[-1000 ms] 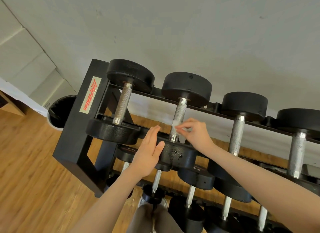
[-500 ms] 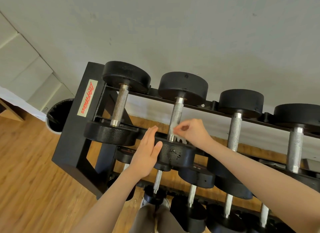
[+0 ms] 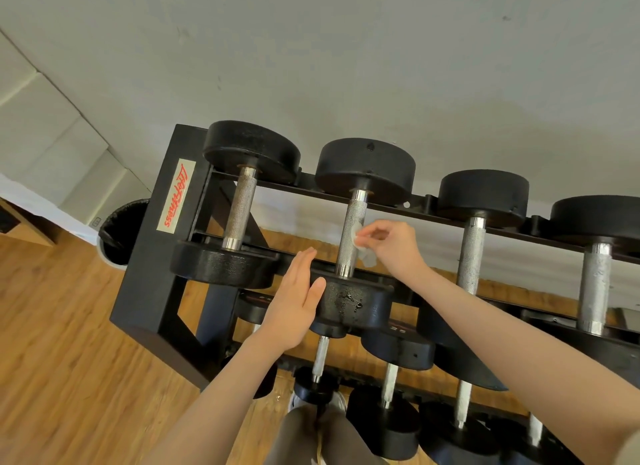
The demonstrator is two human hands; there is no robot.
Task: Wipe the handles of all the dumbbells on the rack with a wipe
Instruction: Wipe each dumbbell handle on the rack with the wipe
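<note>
Left hand [image 3: 294, 302] flat, fingers straight and together, palm pressed against the near black iron head of the second dumbbell [image 3: 349, 302] on the top tier of the black steel rack [image 3: 156, 274]. Right hand [image 3: 391, 246] reaches in from the right, wrist bent. Lower tiers partly hidden behind forearms; rightmost dumbbells cut off at frame edge. Right fingertips pinch a small white crumpled wipe [image 3: 362, 246] against the knurled silver handle [image 3: 351, 236], about mid-length.
</note>
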